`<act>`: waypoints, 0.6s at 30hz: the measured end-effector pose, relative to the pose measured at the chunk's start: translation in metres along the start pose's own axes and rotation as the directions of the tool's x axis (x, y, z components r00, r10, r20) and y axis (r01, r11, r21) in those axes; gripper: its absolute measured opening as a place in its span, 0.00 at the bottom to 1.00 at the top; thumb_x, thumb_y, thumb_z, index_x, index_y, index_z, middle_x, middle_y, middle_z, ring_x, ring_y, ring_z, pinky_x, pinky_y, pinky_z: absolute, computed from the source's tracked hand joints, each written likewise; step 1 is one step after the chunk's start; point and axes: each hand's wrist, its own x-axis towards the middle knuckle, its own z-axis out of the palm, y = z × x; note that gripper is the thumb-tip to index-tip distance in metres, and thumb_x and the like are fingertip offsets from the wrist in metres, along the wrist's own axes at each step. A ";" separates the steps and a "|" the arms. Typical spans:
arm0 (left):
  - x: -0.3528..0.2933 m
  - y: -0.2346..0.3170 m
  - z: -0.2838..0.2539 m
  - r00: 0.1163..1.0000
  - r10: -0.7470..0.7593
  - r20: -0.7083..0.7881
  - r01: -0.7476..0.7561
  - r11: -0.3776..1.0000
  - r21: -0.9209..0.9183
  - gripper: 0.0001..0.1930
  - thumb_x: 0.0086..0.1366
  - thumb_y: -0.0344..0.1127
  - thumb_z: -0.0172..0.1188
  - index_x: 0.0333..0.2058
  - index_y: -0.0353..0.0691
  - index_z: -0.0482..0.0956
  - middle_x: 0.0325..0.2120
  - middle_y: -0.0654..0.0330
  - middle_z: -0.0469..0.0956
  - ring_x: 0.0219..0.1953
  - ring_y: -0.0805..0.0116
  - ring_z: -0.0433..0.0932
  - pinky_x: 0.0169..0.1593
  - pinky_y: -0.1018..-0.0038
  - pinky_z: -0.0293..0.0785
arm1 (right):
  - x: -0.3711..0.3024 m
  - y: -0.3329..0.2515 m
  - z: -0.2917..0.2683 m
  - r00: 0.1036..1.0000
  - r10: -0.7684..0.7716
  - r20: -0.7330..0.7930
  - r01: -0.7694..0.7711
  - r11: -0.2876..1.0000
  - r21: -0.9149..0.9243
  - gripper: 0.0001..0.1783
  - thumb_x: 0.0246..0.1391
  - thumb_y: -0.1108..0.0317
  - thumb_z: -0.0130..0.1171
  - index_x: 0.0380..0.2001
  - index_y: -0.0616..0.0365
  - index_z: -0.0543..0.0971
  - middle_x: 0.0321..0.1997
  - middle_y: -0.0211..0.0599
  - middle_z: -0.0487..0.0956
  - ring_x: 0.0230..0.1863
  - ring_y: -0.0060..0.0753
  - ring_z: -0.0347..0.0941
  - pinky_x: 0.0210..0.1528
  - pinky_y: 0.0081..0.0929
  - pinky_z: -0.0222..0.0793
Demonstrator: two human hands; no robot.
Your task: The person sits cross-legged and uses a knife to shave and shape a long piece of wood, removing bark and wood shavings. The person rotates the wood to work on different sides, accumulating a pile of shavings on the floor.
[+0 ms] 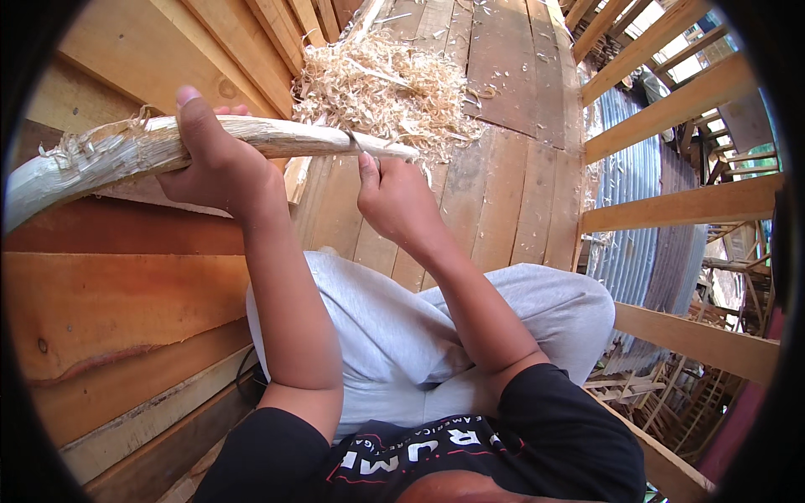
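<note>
A long, pale, debarked wooden branch reaches from the left edge to the middle, held roughly level. My left hand is closed around it from below, thumb up along the near side. Rough fibres and curled strips cling to the branch left of that hand. Close to the branch's right end, my right hand is closed on a small knife, its handle hidden in the fist. The dark knife blade lies against the wood, thumb just beside it.
Curly wood shavings are heaped on the plank floor beyond the branch. Stacked boards line the left side. Along the right runs a slatted wooden railing, with corrugated metal sheets below. My grey-trousered legs are folded beneath my arms.
</note>
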 end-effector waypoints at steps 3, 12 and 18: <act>-0.007 0.006 0.008 1.000 -0.004 -0.010 0.004 1.000 0.013 0.18 0.57 0.30 0.62 0.42 0.23 0.69 0.20 0.55 0.75 0.19 0.70 0.74 0.26 0.73 0.77 | 0.028 0.036 0.014 0.994 0.055 -0.099 -0.046 0.994 0.096 0.29 0.65 0.54 0.44 0.23 0.70 0.78 0.27 0.67 0.77 0.35 0.66 0.77 0.42 0.54 0.69; -0.001 0.002 0.001 1.000 0.013 0.013 -0.013 1.000 0.008 0.19 0.57 0.31 0.62 0.41 0.25 0.67 0.23 0.54 0.73 0.21 0.67 0.75 0.27 0.72 0.76 | 0.012 0.005 -0.006 0.997 0.056 0.060 -0.057 0.998 0.009 0.29 0.65 0.54 0.43 0.27 0.72 0.79 0.30 0.67 0.78 0.37 0.66 0.77 0.45 0.51 0.71; -0.006 0.005 0.012 0.999 0.041 -0.022 -0.041 0.999 0.006 0.21 0.57 0.30 0.61 0.45 0.23 0.67 0.25 0.54 0.76 0.20 0.69 0.74 0.26 0.73 0.76 | 0.033 0.040 -0.003 0.984 0.101 0.145 -0.115 0.990 0.086 0.29 0.65 0.54 0.42 0.30 0.73 0.79 0.31 0.68 0.78 0.38 0.65 0.77 0.45 0.51 0.71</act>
